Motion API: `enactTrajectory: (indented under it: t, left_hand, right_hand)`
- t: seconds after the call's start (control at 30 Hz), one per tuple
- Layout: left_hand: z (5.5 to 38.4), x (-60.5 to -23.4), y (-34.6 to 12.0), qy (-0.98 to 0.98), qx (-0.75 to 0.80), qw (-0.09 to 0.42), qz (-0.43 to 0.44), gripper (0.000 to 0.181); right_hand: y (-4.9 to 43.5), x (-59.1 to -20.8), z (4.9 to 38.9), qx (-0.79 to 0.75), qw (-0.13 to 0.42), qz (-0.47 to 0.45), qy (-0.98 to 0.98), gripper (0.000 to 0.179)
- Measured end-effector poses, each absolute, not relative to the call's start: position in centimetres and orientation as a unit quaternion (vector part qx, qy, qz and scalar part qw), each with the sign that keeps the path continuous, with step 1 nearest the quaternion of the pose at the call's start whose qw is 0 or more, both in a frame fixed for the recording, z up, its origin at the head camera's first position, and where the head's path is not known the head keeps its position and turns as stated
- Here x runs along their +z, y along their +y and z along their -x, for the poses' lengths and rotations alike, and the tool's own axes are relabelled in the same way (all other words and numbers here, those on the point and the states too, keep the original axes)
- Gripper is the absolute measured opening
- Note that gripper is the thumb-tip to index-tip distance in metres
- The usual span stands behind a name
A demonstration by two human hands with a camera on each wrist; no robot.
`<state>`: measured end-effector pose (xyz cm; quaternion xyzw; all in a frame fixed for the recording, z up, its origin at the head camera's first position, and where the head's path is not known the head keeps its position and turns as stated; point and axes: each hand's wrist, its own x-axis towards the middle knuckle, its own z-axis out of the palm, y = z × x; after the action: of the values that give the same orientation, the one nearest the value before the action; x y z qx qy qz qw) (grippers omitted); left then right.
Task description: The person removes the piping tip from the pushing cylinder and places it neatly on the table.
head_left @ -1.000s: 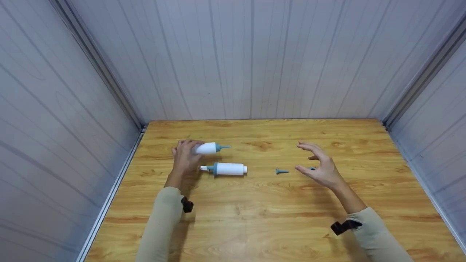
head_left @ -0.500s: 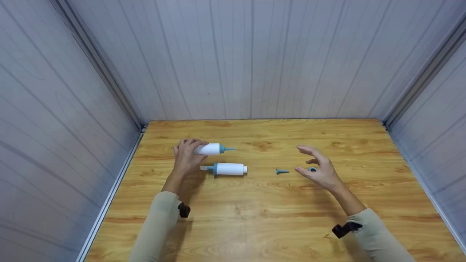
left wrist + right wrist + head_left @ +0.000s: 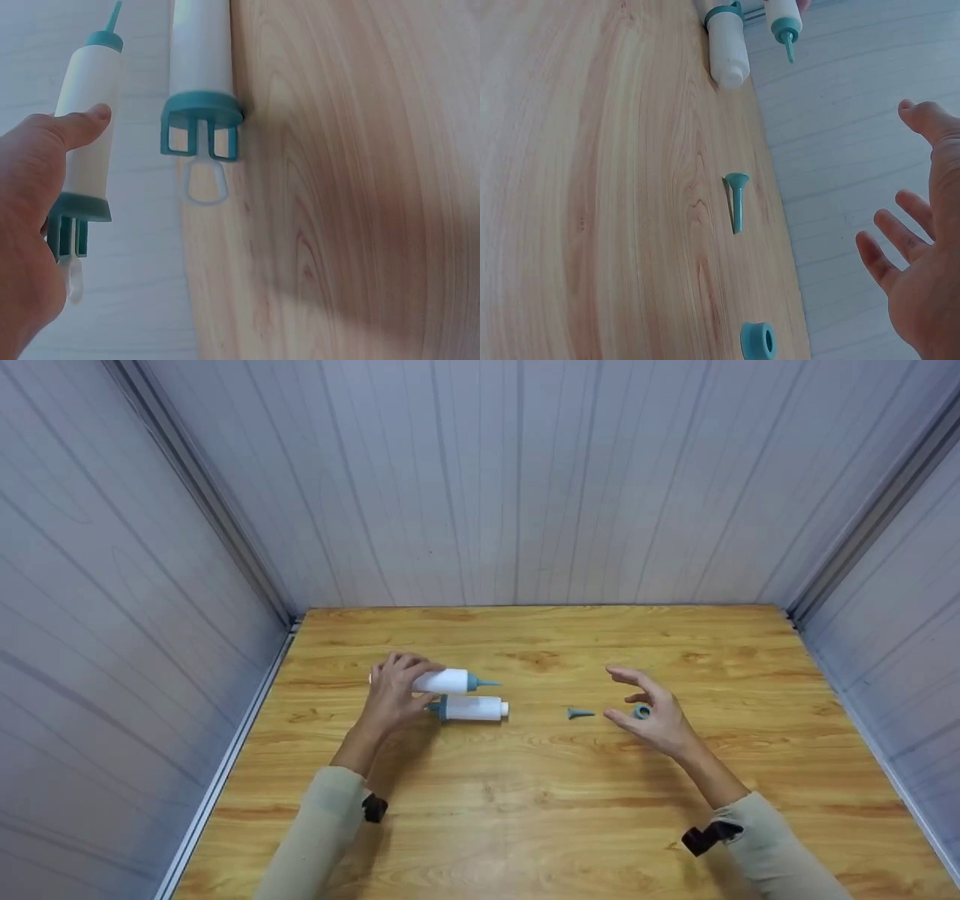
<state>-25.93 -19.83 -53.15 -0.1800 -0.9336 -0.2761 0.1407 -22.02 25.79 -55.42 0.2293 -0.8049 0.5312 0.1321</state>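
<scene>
My left hand (image 3: 391, 694) grips a white syringe (image 3: 448, 681) with a teal nozzle, held above the table and pointing right. In the left wrist view the thumb lies along its barrel, above a teal collar and a clear loop handle. Just in front of it, a second white syringe (image 3: 474, 708) lies on the table, its bare white tip to the right. My right hand (image 3: 664, 725) hovers with fingers spread and nothing held. Near it on the table are a loose teal cone-shaped nozzle (image 3: 737, 196) and a teal ring cap (image 3: 758, 341).
The wood-grain table (image 3: 495, 825) is bounded by a pale panel wall (image 3: 517, 495) at the back and by panels on both sides. A black wrist camera (image 3: 375, 808) sits on the left sleeve, and another camera (image 3: 709, 837) on the right one.
My left hand has carried the gripped syringe to the right and toward me, closer to the lying one. My right hand has shifted slightly left, showing more of the ring cap.
</scene>
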Motion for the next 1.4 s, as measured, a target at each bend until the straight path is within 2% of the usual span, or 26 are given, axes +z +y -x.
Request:
enactTrajectory:
  t: [0.33, 0.6, 1.2, 1.4]
  left_hand:
    - [24.5, -52.4, -18.8, -0.926, -0.261, 0.148, 0.23, 0.042]
    - [23.7, -51.7, -17.9, -0.92, -0.237, 0.147, 0.273, 0.041]
    - [22.5, -50.7, -15.3, -0.896, -0.224, 0.186, 0.334, 0.041]
    - [21.9, -50.3, -14.6, -0.895, -0.217, 0.168, 0.352, 0.04]
  right_hand:
    - [25.3, -55.7, 21.6, 0.523, 0.11, -0.212, -0.818, 0.066]
    - [24.9, -55.9, 21.4, 0.526, 0.116, -0.221, -0.813, 0.065]
    - [23.8, -56.2, 20.8, 0.558, 0.111, -0.263, -0.779, 0.061]
    - [23.4, -56.1, 20.6, 0.558, 0.112, -0.282, -0.772, 0.062]
